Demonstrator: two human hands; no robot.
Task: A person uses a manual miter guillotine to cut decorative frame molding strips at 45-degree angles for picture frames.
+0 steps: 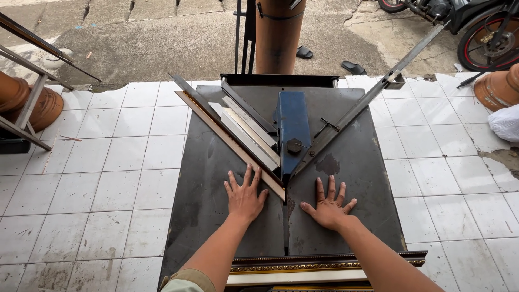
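While both hands lie flat w/ nothing gripped, the biggest thing in view is the white tiled floor, w/ bare concrete beyond it at top. On the tiles sits the dark metal bench, a square steel plate w/ a slot running down its centre toward the person. Across the plate's right half runs a long grey lever arm, angled from upper right down to the middle. At centre stands the blue cutter block, upright, w/ a black knob just below it. Left of the block lies a bundle of frame moulding strips, pale and brown, set diagonally from upper left to the centre slot, resting against a dark fence. At the near edge of the bench lies an ornate gold-and-dark frame piece, crosswise. Left hand is palm down on the plate, fingers spread apart, fingertips touching the lower end of the brown strip. Right hand is palm down on bare plate right of the slot, fingers apart too, clear of the strips. Clay pots, sandals and part of a motorbike sit round the edges.
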